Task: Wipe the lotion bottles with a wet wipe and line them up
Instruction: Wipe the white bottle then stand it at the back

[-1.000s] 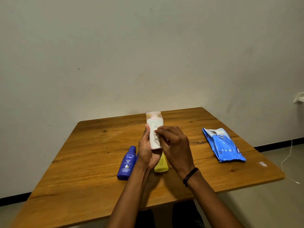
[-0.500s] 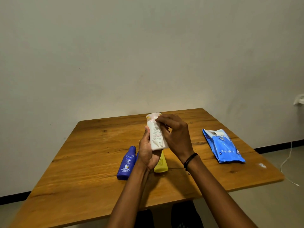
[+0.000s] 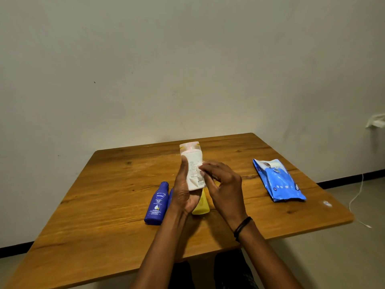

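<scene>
My left hand (image 3: 184, 192) holds a white lotion bottle (image 3: 192, 163) upright above the table, cap end up. My right hand (image 3: 224, 187) presses a small white wet wipe (image 3: 201, 171) against the bottle's right side with its fingertips. A dark blue lotion bottle (image 3: 157, 204) lies flat on the table to the left of my left hand. A yellow bottle (image 3: 201, 205) lies behind my hands, mostly hidden. A sliver of another blue bottle (image 3: 170, 195) shows beside my left wrist.
A blue pack of wet wipes (image 3: 278, 181) lies on the right side of the wooden table (image 3: 93, 205), its flap open. The table stands against a plain wall. A white cable (image 3: 357, 195) trails on the floor at right.
My right hand slid from the bottle's cap end down to its middle, rubbing the wipe along it. The left hand kept the bottle in place.
</scene>
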